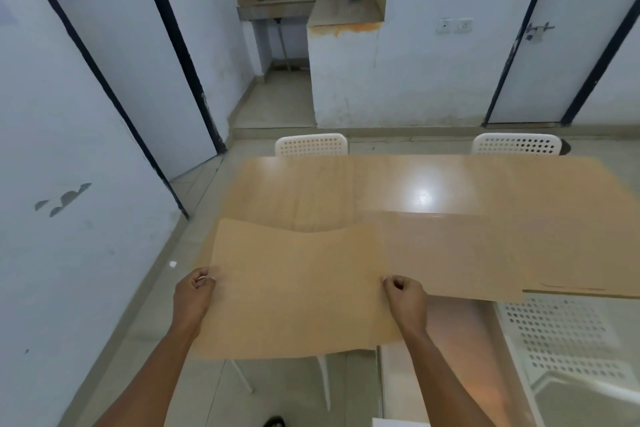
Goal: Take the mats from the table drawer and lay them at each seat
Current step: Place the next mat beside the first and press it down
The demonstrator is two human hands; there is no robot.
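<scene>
Mat [298, 291] held over the near left corner of the counter [398, 184], far edge sagging onto it, near part overhanging. My left hand [194, 291] pinches the mat's left edge and my right hand [405, 291] its right edge, each grip curled tight on it. A second mat [467, 253] lies just right (edges overlapping). Risk: the limp sheet could buckle, slide off the glossy top, or land crooked at the seat.

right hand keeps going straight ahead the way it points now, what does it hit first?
Probably nothing solid soon: the right hand, pinching the mat, points across the table. A second mat lies flat beside its path. Depth is unclear.
</scene>
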